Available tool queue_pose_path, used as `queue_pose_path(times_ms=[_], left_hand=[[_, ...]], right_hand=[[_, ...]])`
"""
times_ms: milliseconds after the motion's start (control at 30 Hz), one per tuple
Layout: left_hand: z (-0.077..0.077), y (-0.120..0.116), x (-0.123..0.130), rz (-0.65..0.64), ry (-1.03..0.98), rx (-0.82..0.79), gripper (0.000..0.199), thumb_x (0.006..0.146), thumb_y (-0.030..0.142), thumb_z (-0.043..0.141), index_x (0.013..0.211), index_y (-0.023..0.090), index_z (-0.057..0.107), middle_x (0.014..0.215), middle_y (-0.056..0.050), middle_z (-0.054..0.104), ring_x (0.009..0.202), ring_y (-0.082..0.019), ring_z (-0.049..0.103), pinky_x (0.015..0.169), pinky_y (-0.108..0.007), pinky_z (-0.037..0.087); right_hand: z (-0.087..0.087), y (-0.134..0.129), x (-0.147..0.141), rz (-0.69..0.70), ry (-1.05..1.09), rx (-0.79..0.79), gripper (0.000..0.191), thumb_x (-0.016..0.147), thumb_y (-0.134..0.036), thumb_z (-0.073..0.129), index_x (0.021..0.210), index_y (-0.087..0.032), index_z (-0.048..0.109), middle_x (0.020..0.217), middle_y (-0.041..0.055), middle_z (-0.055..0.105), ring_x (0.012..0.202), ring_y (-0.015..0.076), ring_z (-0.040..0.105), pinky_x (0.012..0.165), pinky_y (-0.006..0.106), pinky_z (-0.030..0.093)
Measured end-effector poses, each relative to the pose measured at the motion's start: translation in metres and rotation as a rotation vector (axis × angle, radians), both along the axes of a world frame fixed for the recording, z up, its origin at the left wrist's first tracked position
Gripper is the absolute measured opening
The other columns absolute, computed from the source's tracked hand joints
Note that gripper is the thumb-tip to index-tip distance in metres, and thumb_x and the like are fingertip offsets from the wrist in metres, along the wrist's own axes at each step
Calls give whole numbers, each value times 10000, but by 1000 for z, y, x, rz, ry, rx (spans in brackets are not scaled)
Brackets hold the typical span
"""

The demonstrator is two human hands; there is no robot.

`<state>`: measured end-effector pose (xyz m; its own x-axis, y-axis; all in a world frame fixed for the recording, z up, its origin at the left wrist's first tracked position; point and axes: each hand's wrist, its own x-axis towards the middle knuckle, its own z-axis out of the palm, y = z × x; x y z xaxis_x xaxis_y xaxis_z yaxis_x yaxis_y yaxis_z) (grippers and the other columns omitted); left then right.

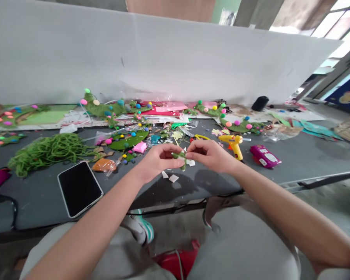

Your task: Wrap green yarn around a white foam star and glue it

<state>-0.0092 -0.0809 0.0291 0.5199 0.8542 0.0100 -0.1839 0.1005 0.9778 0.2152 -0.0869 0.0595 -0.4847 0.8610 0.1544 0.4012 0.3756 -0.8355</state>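
Near the front edge of the grey table, my left hand (160,161) pinches a small green yarn-wrapped piece (181,156) between thumb and fingers. My right hand (210,155) has its thumb and index finger pressed together at the right side of that piece; whether it grips the piece or some tiny part is too small to tell. White scraps (173,178) lie on the table just below the hands. Right of my right hand stands a yellow glue gun (234,144), with yellow-handled scissors (201,137) behind the hands.
Left are a green yarn heap (55,149), a tablet (80,189) and an orange packet (105,165). A purple pack (265,156) lies right. Green pieces with coloured pompoms (105,109) line the back, before a white panel (163,58). A black spool (260,103) stands back right.
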Motion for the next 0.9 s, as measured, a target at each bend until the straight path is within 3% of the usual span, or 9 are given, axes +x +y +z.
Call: queue_pose_path(times_ms=[133,300,400,533,733,900], left_hand=[[7,-27,-10,67,-28,20,312,690,208,926,953,201,757,846,2,725,724,-122,673,660,-241,551],[-7,-41,-17,248,-135,-57,284,689,185,927,925,233,775,891,24,703,757,-101,667,708,-230,584],[-16,-44,-19,331,-111,-56,275,717,199,912,953,238,775,902,19,710,810,-115,678,733,-228,591],[-22,-48,-22,411,73,-2,258,757,251,891,977,219,760,900,-1,755,811,-122,701,740,-208,583],[-33,-52,-27,469,308,45,238,786,303,861,986,248,745,854,5,775,734,-140,719,632,-201,573],[-31,-61,-27,445,636,310,166,854,290,780,1012,319,734,910,44,781,772,-145,731,675,-204,573]], right_hand=[[-6,-13,-14,33,151,-57,314,892,-456,730,843,-153,664,670,-40,510,604,84,398,544,236,321],[-20,-25,-29,-19,113,22,216,968,-363,641,896,-162,671,761,-8,597,651,93,470,584,232,383],[-32,-27,-35,-14,52,164,150,984,-276,609,937,-168,703,845,21,650,700,101,531,619,229,418],[-48,-30,-37,42,-29,351,134,965,-152,593,974,-148,726,931,60,683,747,105,578,648,226,449],[-56,-36,-36,157,-183,394,135,980,-153,603,1004,-124,732,929,72,712,819,134,662,728,249,521],[-50,-39,-37,193,-395,629,149,971,-144,603,879,-142,720,895,68,729,738,160,649,671,321,484]])
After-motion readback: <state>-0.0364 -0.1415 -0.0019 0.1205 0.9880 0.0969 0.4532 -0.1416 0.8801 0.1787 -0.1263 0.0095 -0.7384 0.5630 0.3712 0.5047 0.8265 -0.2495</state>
